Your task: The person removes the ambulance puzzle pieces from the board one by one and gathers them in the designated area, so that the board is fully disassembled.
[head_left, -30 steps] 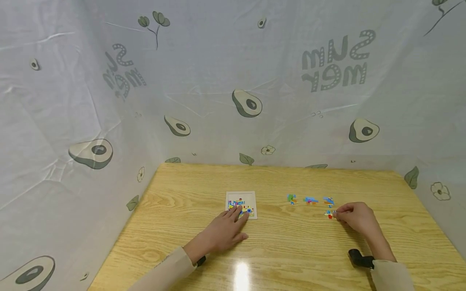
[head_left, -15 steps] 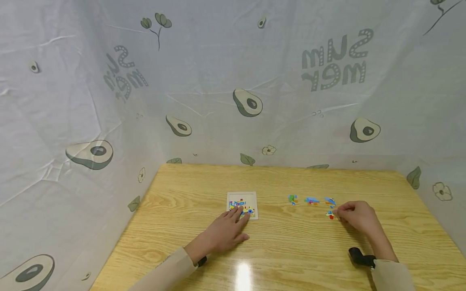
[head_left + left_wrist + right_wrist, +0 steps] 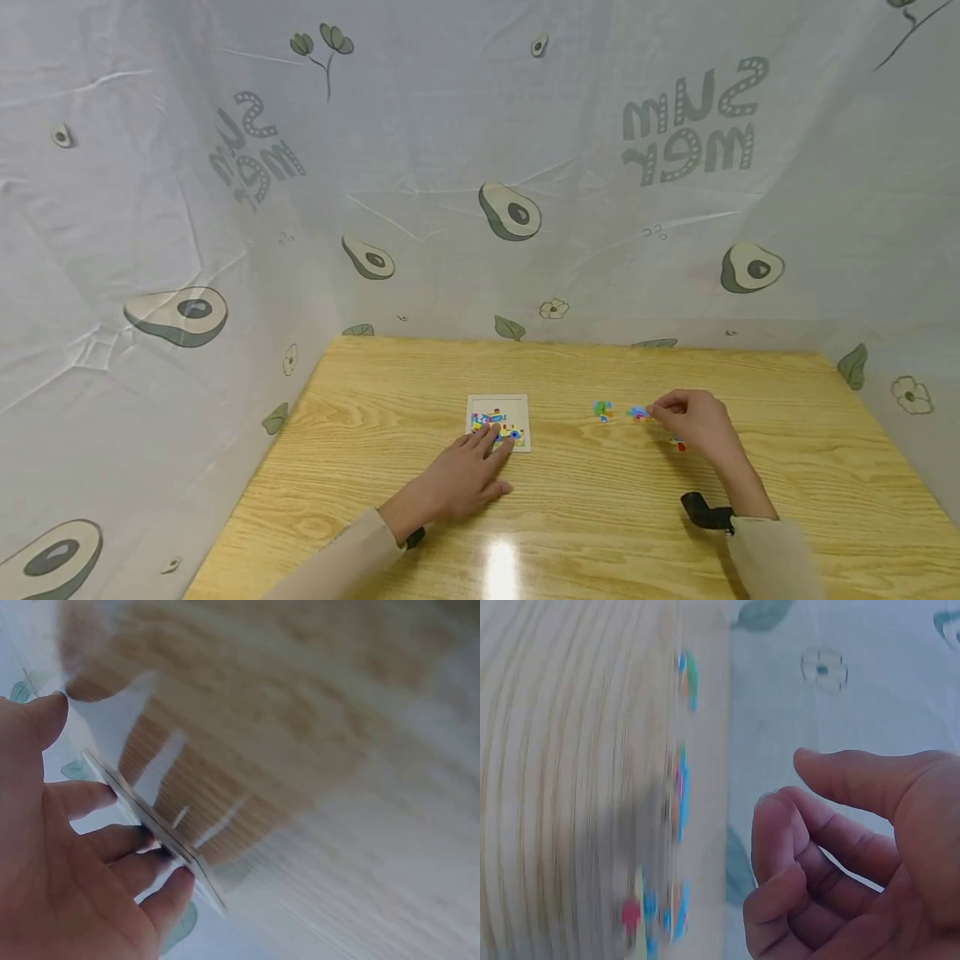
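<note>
A small jigsaw tray (image 3: 498, 399) with a pale border lies on the table, its lower part filled with a colourful vehicle picture. My left hand (image 3: 467, 479) rests its extended fingertips on the tray's lower part, covering some of the picture. Right of it lie loose jigsaw pieces. My right hand (image 3: 701, 425) hovers above them, close by the blue and pink piece (image 3: 638, 412). In the right wrist view its fingers are loosely bent, the thumb is apart, and nothing is held. A green and blue piece (image 3: 602, 408) lies farther left. A piece with red (image 3: 679, 444) is partly hidden under the right hand.
The wooden table (image 3: 570, 517) meets a pale printed curtain (image 3: 420, 167) at its back and left edges. Another blue and orange piece (image 3: 679, 911) shows in the right wrist view. Each wrist wears a black camera mount, one (image 3: 705, 511) visible at the right sleeve.
My right hand has left the piece with red and moved left and away from me, over the row of pieces, now covering the rightmost one. My left hand has stayed on the tray.
</note>
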A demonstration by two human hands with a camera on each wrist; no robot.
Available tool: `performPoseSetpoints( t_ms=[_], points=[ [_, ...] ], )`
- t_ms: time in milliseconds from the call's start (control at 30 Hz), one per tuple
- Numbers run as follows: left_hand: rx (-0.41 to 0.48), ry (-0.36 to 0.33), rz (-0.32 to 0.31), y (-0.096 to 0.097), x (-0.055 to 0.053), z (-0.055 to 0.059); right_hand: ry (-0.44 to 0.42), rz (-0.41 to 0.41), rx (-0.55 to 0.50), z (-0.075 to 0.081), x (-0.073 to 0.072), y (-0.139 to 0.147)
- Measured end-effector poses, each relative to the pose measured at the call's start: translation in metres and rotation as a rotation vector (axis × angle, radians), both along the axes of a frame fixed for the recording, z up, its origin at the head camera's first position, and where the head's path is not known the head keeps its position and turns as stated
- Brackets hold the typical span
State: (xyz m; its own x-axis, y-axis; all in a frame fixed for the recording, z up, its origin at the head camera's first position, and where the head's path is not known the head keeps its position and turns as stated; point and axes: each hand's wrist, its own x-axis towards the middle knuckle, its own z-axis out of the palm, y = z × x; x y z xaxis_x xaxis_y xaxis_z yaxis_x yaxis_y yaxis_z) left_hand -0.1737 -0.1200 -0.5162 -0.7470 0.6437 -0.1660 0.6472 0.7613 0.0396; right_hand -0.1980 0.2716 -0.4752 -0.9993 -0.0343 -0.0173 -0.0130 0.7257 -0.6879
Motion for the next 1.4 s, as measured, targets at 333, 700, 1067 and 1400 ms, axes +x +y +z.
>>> performPoseSetpoints(
  t_ms=[333,700,1067,1400],
  points=[
    [0.058,-0.046,0.035,-0.005,-0.004,0.002,0.08,0.128,-0.058,0.003,-0.019,-0.059],
    [0.05,-0.03,0.081,-0.01,-0.002,0.001,0.072,0.265,-0.098,-0.003,-0.038,-0.128],
    [0.055,-0.042,0.09,-0.005,0.002,0.0,0.0,0.34,-0.067,-0.02,-0.046,-0.185],
    [0.024,-0.013,0.092,-0.001,0.001,-0.004,0.005,0.355,0.018,-0.034,-0.048,-0.204]
  ],
)
